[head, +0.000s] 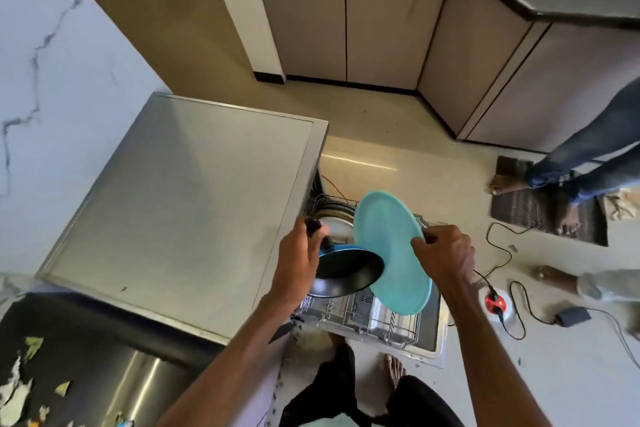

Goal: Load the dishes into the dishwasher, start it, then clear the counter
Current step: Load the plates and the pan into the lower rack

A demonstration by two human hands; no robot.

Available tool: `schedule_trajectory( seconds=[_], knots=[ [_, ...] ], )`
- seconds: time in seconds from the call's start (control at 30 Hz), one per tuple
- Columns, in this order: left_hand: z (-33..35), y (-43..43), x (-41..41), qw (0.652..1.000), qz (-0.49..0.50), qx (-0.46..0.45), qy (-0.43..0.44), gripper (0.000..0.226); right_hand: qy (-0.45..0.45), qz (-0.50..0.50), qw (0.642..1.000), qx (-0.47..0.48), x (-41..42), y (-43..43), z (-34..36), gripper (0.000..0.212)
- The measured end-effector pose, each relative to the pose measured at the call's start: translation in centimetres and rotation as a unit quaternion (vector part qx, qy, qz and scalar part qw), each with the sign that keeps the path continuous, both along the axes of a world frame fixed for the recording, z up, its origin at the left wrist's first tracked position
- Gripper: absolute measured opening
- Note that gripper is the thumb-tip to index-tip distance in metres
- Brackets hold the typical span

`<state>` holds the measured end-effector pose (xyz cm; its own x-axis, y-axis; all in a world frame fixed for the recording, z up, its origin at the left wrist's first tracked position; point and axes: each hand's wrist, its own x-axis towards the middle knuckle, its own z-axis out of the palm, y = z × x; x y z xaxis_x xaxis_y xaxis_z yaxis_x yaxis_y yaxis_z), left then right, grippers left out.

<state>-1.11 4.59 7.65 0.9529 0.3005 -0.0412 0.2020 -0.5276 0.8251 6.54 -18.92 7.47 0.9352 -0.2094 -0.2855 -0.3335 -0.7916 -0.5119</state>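
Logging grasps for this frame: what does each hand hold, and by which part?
The left hand grips the pan by its black handle; the right hand pinches the plate at its right rim.

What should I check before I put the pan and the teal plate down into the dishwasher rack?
1. Left hand grip on the pan handle: ok, the fingers curl round it.
2. Right hand grip on the teal plate: ok, it pinches the rim.
3. Lower rack pulled out beneath both dishes: ok.
4. Free slots at the rack's near end: ok, the wires look bare there.
5. Gap between pan and plate: cannot tell, they overlap in this view.
6. Room for the pan beside the steel plates at the far end: cannot tell.
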Motion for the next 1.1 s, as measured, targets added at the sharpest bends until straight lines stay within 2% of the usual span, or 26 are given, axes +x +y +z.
schedule_trajectory(
  seconds=[0.07, 0.17, 0.33, 0.5, 0.6, 0.7, 0.8, 0.9, 1.1],
  knots=[
    [-0.5, 0.5, 1.9, 0.999, 0.009, 0.032, -0.037, 0.016, 0.004, 0.007, 1.0, 0.012, 0.6, 0.8, -1.0, 0.002],
    [-1.5, 0.4, 4.6, 0.996, -0.011, 0.053, -0.067, 0.027, 0.016, 0.001, 1.0, 0.025, 1.7, 1.7, -2.9, 0.008],
    [-6.5, -1.3, 8.1, 0.997, -0.016, 0.026, -0.064, 0.029, 0.025, -0.018, 0.999, 0.03, 3.9, 2.0, -7.4, 0.018],
    [-15.6, -3.4, 11.7, 1.0, -0.006, 0.016, -0.013, 0.025, 0.014, -0.053, 0.998, 0.011, 6.5, 1.6, -14.6, 0.027],
    [-21.7, -4.4, 14.3, 0.998, 0.048, 0.036, 0.022, 0.019, 0.007, -0.061, 0.998, -0.026, 8.3, 1.4, -19.6, 0.026],
    [-28.1, -4.8, 17.4, 0.99, 0.108, 0.066, 0.054, 0.022, 0.006, -0.07, 0.995, -0.076, 10.4, 1.1, -23.4, 0.023],
    [-33.5, -4.7, 20.3, 0.977, 0.169, 0.063, 0.111, 0.019, -0.018, -0.106, 0.992, -0.067, 13.0, 0.6, -26.1, 0.028],
    [-37.8, -5.1, 22.6, 0.974, 0.156, 0.058, 0.153, 0.016, -0.047, -0.106, 0.991, -0.065, 15.2, 0.9, -28.8, 0.027],
    [-42.6, -5.8, 25.4, 0.959, 0.078, 0.058, 0.265, 0.047, -0.085, -0.093, 0.991, -0.05, 18.2, 2.3, -32.5, 0.022]
  ],
)
